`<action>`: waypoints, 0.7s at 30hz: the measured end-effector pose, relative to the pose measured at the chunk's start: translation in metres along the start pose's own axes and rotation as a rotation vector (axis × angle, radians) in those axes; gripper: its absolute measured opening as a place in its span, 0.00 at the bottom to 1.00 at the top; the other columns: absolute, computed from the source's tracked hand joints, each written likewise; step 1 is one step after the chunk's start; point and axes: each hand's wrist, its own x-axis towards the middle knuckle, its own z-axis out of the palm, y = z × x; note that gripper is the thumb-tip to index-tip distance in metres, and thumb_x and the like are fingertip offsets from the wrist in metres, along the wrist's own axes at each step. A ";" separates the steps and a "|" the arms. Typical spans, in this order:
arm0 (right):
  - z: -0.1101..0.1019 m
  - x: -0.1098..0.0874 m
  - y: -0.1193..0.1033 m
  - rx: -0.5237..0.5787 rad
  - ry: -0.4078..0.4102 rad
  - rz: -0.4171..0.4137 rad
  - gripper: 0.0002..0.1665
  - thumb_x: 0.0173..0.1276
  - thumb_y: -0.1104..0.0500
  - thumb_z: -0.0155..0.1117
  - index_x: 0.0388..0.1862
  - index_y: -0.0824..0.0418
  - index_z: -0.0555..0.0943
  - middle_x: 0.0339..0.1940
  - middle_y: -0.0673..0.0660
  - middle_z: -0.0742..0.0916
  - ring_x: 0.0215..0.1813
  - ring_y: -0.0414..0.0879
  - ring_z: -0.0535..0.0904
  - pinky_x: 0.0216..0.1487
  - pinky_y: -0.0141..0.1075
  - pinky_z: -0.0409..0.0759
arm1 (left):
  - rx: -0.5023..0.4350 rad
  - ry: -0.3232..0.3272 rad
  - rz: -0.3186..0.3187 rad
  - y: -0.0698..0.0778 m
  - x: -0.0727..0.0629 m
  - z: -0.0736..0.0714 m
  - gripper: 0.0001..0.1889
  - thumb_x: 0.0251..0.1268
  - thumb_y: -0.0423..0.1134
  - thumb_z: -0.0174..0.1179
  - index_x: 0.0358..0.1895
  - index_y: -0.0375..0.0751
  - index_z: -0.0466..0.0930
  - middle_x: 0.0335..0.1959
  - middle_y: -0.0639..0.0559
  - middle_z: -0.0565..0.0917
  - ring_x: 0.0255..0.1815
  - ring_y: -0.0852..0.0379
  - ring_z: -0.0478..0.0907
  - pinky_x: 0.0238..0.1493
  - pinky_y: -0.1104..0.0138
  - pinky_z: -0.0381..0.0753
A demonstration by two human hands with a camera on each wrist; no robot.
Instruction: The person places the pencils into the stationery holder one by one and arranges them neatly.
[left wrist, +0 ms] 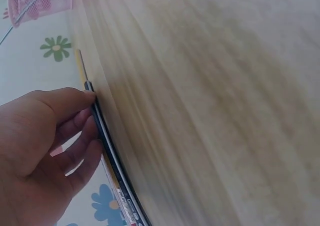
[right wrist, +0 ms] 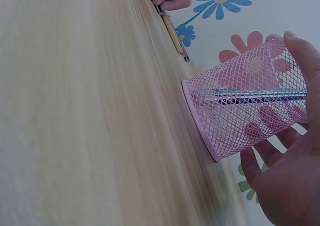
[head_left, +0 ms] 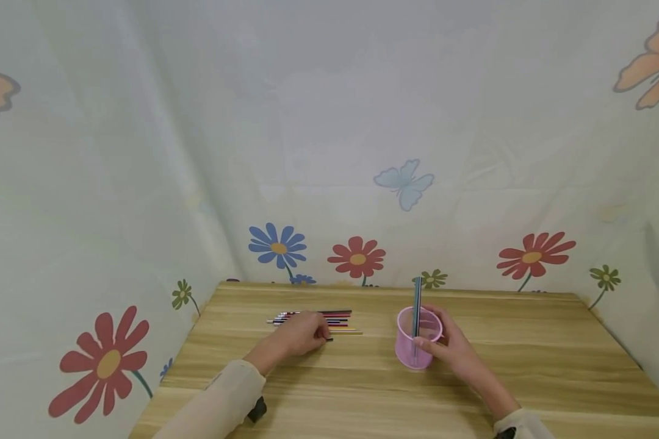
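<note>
My left hand [head_left: 301,334] is at the table among a bundle of loose pencils [head_left: 342,321], left of centre. In the left wrist view its thumb and fingertips pinch a dark pencil [left wrist: 111,148] near one end; the pencil lies low along the tabletop. A pink mesh pen holder [head_left: 406,358] stands upright to the right, gripped at its side by my right hand [head_left: 454,350], thumb near the rim. Several pencils [head_left: 417,299], dark and teal, stand inside the holder and rise above its rim. The right wrist view shows them through the mesh [right wrist: 240,75].
The wooden table [head_left: 357,396] has its far edge against a pale curtain [head_left: 329,122] printed with flowers and butterflies. More of this cloth hangs at the left and right sides. A yellow pencil [right wrist: 171,31] lies beside the dark one.
</note>
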 end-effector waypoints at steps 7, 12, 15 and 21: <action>0.001 -0.002 -0.001 -0.001 0.007 -0.021 0.41 0.74 0.64 0.70 0.80 0.61 0.63 0.68 0.71 0.78 0.65 0.64 0.78 0.57 0.35 0.82 | 0.016 -0.021 0.006 0.000 0.002 0.002 0.02 0.70 0.36 0.70 0.42 0.46 0.89 0.37 0.62 0.84 0.35 0.66 0.76 0.43 0.68 0.82; 0.003 -0.003 0.000 -0.001 0.013 -0.031 0.41 0.75 0.65 0.70 0.81 0.61 0.62 0.68 0.72 0.79 0.65 0.69 0.78 0.57 0.36 0.82 | 0.028 -0.033 0.022 0.002 0.001 0.001 0.02 0.71 0.37 0.71 0.42 0.46 0.89 0.36 0.63 0.84 0.35 0.67 0.76 0.43 0.68 0.82; 0.004 -0.003 0.001 -0.010 0.010 -0.030 0.41 0.75 0.64 0.69 0.81 0.61 0.62 0.69 0.71 0.79 0.66 0.69 0.78 0.58 0.36 0.82 | 0.025 -0.036 0.033 0.004 0.001 -0.001 0.02 0.72 0.38 0.70 0.42 0.46 0.89 0.36 0.64 0.84 0.34 0.67 0.76 0.43 0.68 0.82; 0.003 -0.004 -0.001 -0.019 0.009 -0.027 0.40 0.76 0.64 0.68 0.82 0.61 0.62 0.69 0.71 0.79 0.65 0.69 0.78 0.57 0.37 0.83 | -0.004 -0.040 0.039 0.010 0.003 -0.007 0.01 0.73 0.39 0.69 0.43 0.48 0.88 0.36 0.64 0.83 0.35 0.67 0.76 0.43 0.69 0.82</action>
